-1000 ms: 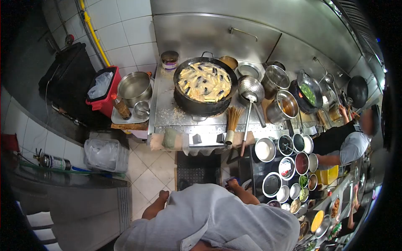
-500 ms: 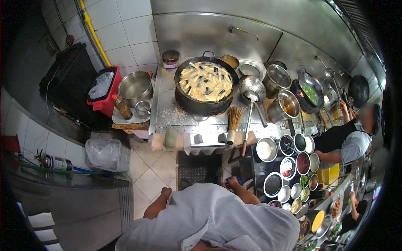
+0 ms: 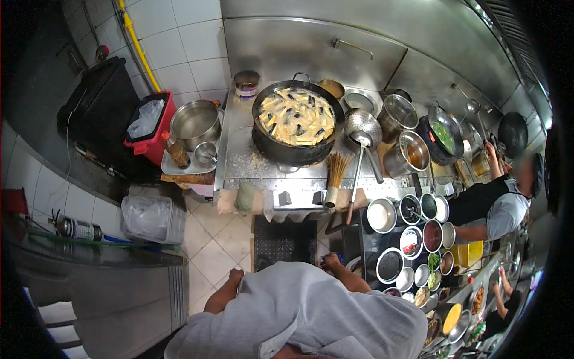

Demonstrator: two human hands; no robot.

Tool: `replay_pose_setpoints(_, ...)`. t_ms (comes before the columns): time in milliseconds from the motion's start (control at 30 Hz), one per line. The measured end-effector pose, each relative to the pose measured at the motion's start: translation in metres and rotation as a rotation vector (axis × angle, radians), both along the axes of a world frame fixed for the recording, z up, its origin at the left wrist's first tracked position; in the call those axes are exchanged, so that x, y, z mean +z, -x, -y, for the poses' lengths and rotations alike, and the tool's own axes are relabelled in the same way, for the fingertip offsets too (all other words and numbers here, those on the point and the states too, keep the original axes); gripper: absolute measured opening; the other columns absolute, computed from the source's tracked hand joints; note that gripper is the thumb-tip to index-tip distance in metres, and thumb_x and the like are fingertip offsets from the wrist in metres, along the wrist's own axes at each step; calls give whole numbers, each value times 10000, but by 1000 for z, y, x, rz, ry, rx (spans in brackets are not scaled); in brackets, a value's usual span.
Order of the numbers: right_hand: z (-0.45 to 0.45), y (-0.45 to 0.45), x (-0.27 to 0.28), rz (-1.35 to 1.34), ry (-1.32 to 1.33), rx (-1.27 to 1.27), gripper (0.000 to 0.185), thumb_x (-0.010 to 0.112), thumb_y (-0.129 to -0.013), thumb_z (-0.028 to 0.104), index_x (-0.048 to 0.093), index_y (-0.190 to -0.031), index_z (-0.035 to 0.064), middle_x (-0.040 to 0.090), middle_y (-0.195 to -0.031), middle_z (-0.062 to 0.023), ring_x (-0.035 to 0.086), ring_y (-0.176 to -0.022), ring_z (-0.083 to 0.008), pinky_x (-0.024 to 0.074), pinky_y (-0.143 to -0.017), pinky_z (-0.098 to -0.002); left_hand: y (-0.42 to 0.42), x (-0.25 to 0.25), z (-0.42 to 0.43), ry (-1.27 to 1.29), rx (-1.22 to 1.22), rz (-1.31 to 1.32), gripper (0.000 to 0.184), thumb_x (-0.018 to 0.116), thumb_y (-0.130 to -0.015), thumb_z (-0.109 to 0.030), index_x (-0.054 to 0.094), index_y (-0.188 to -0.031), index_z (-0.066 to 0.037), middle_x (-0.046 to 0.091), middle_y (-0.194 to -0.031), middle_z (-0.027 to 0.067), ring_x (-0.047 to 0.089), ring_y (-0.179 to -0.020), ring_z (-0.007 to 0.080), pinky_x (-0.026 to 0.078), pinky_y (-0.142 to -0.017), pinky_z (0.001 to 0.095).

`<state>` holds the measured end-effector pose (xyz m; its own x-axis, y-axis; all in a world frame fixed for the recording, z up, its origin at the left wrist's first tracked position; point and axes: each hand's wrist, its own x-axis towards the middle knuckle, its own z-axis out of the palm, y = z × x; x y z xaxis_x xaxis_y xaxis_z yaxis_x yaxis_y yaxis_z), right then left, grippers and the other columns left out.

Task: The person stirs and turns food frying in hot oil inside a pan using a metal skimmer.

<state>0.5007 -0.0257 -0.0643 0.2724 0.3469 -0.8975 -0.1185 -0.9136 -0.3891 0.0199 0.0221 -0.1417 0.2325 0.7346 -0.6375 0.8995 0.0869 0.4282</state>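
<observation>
My left hand (image 3: 236, 276) hangs low beside my body over the tiled floor, its fingers curled in, with no object showing in it. On the other side, my right hand (image 3: 329, 261) is also low and closed; a small dark bluish thing shows at it, too small to name. Both hands are apart from the stove. In front of me stands a large black wok (image 3: 297, 154) of bubbling oil, full of pale battered sticks (image 3: 296, 116), some with dark purple skin. A perforated skimmer (image 3: 362, 128) and a bamboo wok brush (image 3: 336, 176) lie to its right.
Bowls of ingredients (image 3: 381, 215) crowd the counter at right, where a co-worker (image 3: 487, 206) stands with an arm raised near another wok (image 3: 443, 136). At left are a steel pot (image 3: 195, 124), a bottle (image 3: 176, 151), a red bin (image 3: 161, 122) and a plastic tub (image 3: 153, 219).
The view has shifted slightly, so the stove sits a little further right. My hands stay low at my sides. The sticks in the oil have drifted a little.
</observation>
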Motion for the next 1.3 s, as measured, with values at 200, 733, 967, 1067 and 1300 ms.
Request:
replay_pose_setpoints(200, -3, 1, -2, -67, -38, -23, 241, 529, -953, 171, 595, -1105, -4, 677, -939, -224, 674, -687, -360, 537, -522, -442, 0, -2, 1, 26, 57, -10, 448, 519, -793, -316, 666, -835, 106, 631, -941, 353, 639, -953, 446, 510, -851, 478)
replay_pose_setpoints(733, 4, -6, -14, -58, -23, 21, 243, 568, -932, 165, 615, -1088, -15, 688, -891, -218, 690, -694, -374, 575, -554, -470, 0, -2, 8, 85, 165, 18, 411, 563, -762, -298, 679, -848, 87, 637, -954, 341, 648, -936, 432, 508, -829, 479)
replay_pose_setpoints(967, 23, -41, -94, 554, -633, 1441, 280, 560, -923, 171, 599, -1125, -19, 676, -961, -243, 682, -790, -408, 574, -618, -492, -4, 2, 5, 94, 94, -37, 419, 568, -763, -311, 682, -869, 78, 643, -976, 327, 644, -950, 437, 513, -834, 475)
replay_pose_setpoints(1067, 28, -40, -123, 111, -555, 633, 292, 556, -920, 165, 590, -1139, -25, 669, -983, -255, 676, -826, -405, 571, -637, -508, -5, 1, 5, 93, 97, -41, 419, 567, -764, -312, 684, -878, 74, 646, -979, 324, 646, -957, 430, 515, -844, 467)
replay_pose_setpoints(1300, -1, -4, -11, -54, -82, -10, 269, 555, -921, 146, 589, -1117, -35, 661, -964, -240, 672, -836, -391, 573, -663, -508, -3, -3, 6, 103, 168, -12, 429, 568, -759, -310, 686, -888, 82, 644, -987, 326, 650, -966, 420, 519, -848, 454)
